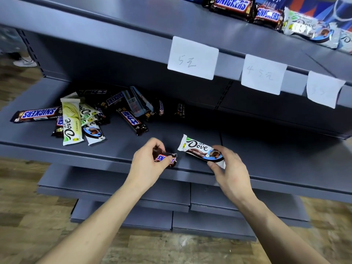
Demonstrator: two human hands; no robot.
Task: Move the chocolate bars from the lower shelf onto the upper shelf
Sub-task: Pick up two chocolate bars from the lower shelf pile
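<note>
Two bars in my grip at lower centre: left hand [147, 164] clutches a Snickers [164, 158], right hand [231, 168] pinches a Dove [200, 149].

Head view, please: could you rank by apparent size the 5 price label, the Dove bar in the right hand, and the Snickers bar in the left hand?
1. 5 price label, largest.
2. Dove bar in the right hand.
3. Snickers bar, mostly hidden by the left hand, so unsure.

Even overhead light, deep shadow under the upper shelf [133, 29] (edges bowed, corners slightly blurred).
</note>
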